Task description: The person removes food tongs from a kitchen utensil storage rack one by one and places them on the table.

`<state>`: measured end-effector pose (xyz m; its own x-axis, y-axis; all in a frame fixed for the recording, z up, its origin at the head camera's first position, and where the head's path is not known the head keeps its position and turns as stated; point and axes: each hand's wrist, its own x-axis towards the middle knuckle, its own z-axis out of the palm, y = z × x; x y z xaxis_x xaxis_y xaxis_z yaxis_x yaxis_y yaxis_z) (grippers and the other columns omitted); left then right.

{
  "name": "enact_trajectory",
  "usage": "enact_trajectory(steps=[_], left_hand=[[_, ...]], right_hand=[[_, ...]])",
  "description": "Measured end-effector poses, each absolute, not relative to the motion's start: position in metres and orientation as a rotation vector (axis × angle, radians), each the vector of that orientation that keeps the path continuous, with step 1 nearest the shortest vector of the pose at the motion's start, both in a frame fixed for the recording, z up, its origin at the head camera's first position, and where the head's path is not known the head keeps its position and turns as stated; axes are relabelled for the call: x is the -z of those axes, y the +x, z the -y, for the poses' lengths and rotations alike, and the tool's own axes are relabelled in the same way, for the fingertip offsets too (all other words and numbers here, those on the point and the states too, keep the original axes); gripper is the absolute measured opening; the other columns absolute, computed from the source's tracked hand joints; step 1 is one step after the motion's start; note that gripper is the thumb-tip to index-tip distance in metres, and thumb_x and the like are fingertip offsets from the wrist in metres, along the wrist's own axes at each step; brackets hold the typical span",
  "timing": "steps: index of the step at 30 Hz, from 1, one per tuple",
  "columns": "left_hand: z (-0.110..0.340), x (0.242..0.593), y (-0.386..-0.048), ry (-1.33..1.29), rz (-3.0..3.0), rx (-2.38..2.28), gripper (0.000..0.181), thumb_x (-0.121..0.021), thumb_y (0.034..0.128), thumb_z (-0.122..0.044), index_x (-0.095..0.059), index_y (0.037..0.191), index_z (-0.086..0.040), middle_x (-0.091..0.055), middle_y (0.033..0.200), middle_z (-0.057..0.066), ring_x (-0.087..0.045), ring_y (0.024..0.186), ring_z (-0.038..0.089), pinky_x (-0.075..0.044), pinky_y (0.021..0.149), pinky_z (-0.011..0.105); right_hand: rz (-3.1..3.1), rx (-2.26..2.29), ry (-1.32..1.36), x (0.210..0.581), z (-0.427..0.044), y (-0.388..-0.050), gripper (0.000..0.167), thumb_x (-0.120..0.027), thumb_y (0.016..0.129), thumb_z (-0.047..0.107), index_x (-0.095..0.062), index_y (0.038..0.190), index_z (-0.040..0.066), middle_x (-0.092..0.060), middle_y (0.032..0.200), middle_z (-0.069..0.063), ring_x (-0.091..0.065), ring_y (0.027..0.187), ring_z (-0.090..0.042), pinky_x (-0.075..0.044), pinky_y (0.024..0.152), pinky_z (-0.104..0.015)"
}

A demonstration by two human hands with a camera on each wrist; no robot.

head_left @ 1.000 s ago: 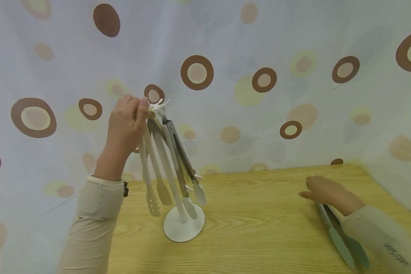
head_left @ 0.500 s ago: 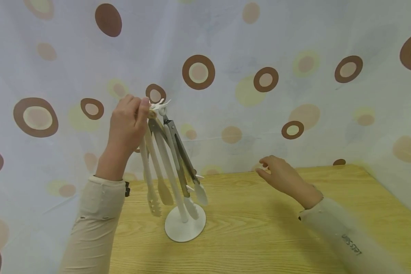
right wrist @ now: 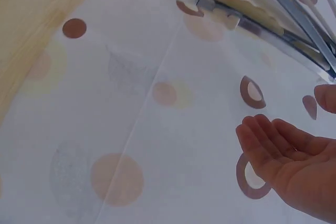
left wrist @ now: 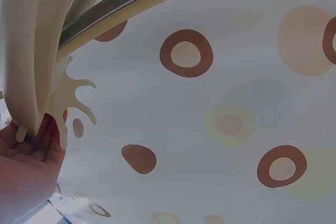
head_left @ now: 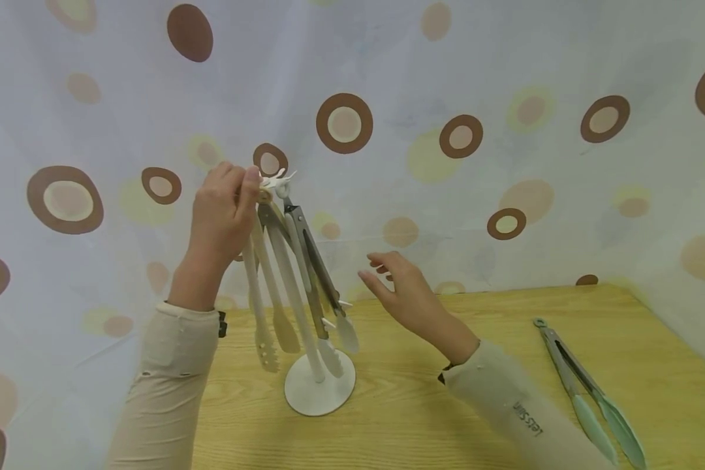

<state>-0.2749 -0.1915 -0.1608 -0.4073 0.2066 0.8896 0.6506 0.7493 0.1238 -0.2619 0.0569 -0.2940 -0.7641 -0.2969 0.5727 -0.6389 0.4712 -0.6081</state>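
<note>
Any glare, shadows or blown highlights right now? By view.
Head: faint soft shadow on the table beside the right sleeve; left wrist: blown-out patch at bottom left, below the left hand; right wrist: pale glints along the metal tongs.

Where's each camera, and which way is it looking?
Head: on the head, facing forward and down at the stand, green tongs and table; left hand, right hand and sleeves show.
Left wrist: worn there, facing the stand's top and spotted cloth; left hand shows.
Right wrist: worn there, facing the cloth and hanging utensils; right hand shows.
Head and right wrist share the table.
</note>
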Motion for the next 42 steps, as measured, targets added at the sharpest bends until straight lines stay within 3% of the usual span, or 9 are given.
enact_trajectory(steps=[8, 16, 26, 42], left_hand=[[0.191, 0.161, -0.274, -0.644, 1.966, 0.577, 0.038, -0.042, 0.0997, -0.021, -0.053, 0.073, 0.004, -0.050, 0.076, 0.019, -0.047, 0.078, 0.038, -0.037, 0.071, 0.046], [0.191, 0.162, -0.276, -0.646, 1.961, 0.575, 0.037, -0.042, 0.0996, -0.020, -0.054, 0.075, 0.005, -0.050, 0.076, 0.020, -0.048, 0.078, 0.038, -0.038, 0.071, 0.047], [0.191, 0.162, -0.275, -0.648, 1.958, 0.568, 0.037, -0.042, 0.0995, -0.020, -0.054, 0.075, 0.005, -0.050, 0.077, 0.020, -0.048, 0.079, 0.039, -0.038, 0.072, 0.048], [0.191, 0.162, -0.275, -0.650, 1.961, 0.575, 0.037, -0.042, 0.0996, -0.019, -0.054, 0.075, 0.005, -0.050, 0.077, 0.020, -0.047, 0.078, 0.038, -0.038, 0.070, 0.047]], right_hand=[[2.250, -1.268, 0.837, 0.286, -0.009, -0.258, 0.054, -0.060, 0.096, 0.025, -0.043, 0.137, -0.006, -0.052, 0.126, -0.021, -0.054, 0.111, -0.031, -0.047, 0.092, -0.044], [2.180, -1.229, 0.777, 0.284, 0.019, -0.259, 0.057, -0.067, 0.091, 0.025, -0.046, 0.133, -0.006, -0.054, 0.120, -0.022, -0.057, 0.106, -0.033, -0.050, 0.085, -0.042], [2.134, -1.271, 0.730, 0.288, 0.027, -0.262, 0.045, -0.067, 0.091, 0.023, -0.053, 0.125, -0.003, -0.057, 0.109, -0.016, -0.059, 0.097, -0.026, -0.053, 0.075, -0.035], [2.128, -1.283, 0.693, 0.289, 0.027, -0.260, 0.044, -0.065, 0.093, 0.023, -0.053, 0.125, -0.004, -0.056, 0.108, -0.015, -0.058, 0.095, -0.026, -0.052, 0.077, -0.037]])
